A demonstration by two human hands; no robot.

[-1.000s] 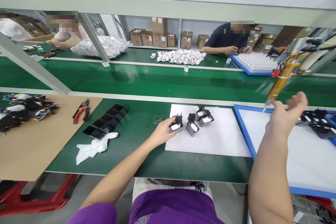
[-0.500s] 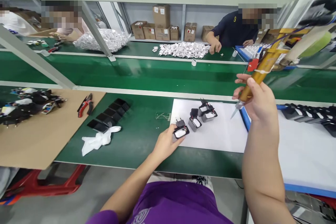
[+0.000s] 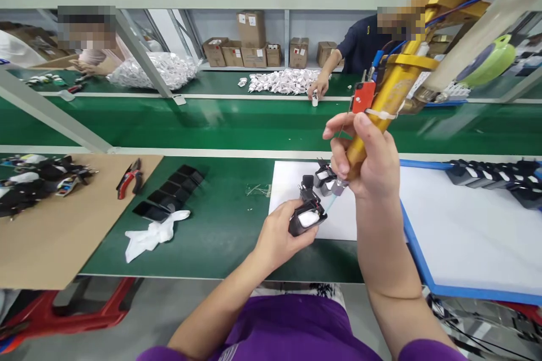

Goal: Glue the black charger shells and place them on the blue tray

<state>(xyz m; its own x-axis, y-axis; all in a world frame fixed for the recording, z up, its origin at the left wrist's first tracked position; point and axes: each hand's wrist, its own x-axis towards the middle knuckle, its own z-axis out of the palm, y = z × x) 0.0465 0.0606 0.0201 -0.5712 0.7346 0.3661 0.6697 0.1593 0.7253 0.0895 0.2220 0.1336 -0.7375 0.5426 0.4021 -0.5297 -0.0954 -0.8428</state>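
Note:
My left hand is closed around a small black plug housing with a white inside, held up just above the front of the green bench. My right hand grips a yellow glue dispenser that hangs from hoses above. Its clear tip points down at the top edge of the held housing and nearly touches it. Two more black plug housings stand behind on a white sheet.
A blue-rimmed white tray at the right carries a row of black housings. Left of me lie black covers, a white rag, red cutters and a cardboard sheet. Across the green belt, other people handle white parts.
My left hand picked a housing off the white sheet and lifted it toward me. My right hand took hold of the hanging dispenser and brought its tip down to the housing.

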